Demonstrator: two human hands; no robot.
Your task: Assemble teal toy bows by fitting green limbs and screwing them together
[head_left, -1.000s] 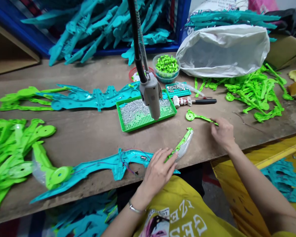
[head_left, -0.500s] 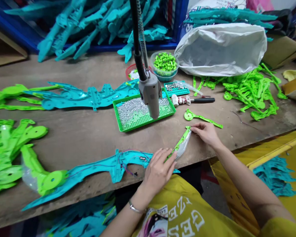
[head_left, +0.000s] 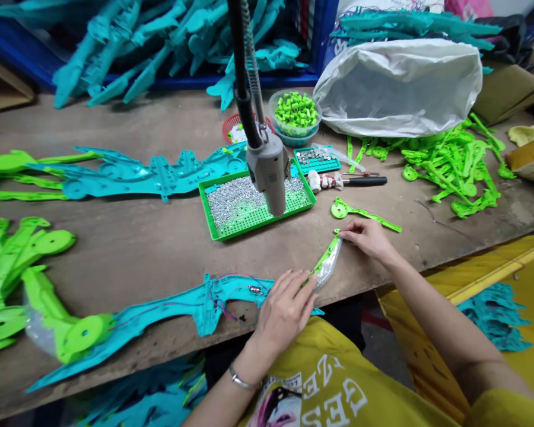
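At the near edge of the brown workbench [head_left: 137,231], the left hand [head_left: 287,308] lies palm down, fingers extended, over the lower end of a slim bright-green plastic strip [head_left: 326,255] and one end of a long turquoise plastic shell [head_left: 169,303]; whether it grips anything cannot be told. The right hand [head_left: 367,238] appears to pinch, between thumb and forefinger, the upper tip of a curved clear plastic piece [head_left: 330,270] lying along the strip. Good handling probably calls for light pressure from the left, with the right aligning the clear edge without bending it. Beyond the right hand lies a bright-green arm with a round disc end [head_left: 367,213]. Left-hand fingers conceal whether strip and shell touch; a hanging grey tool [head_left: 269,172] masks part of a green perforated tray [head_left: 258,223], whose small silvery pieces [head_left: 226,201] are too fine to distinguish.
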